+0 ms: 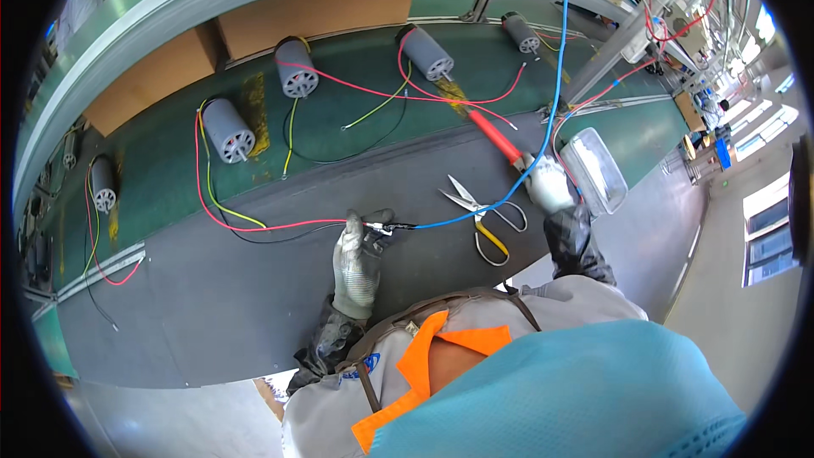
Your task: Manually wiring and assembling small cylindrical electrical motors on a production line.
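My left hand [359, 256], in a grey knit glove, pinches the joint where a red wire [280, 226] meets a blue wire [483, 210] at the front of the grey bench. The red wire runs left to a grey cylindrical motor [227, 129] on the green belt. My right hand [549, 184], in a white glove, holds a red-handled tool [497, 138] whose tip points up and left toward the belt. Scissors [485, 214] with yellow-trimmed handles lie open on the bench between my hands.
Several more grey motors [296, 67] with red, yellow-green and black leads sit along the green belt [339, 131]. A clear plastic box [595, 170] stands just right of my right hand. Cardboard boxes [318, 8] lie behind the belt. The blue cable climbs to the upper right.
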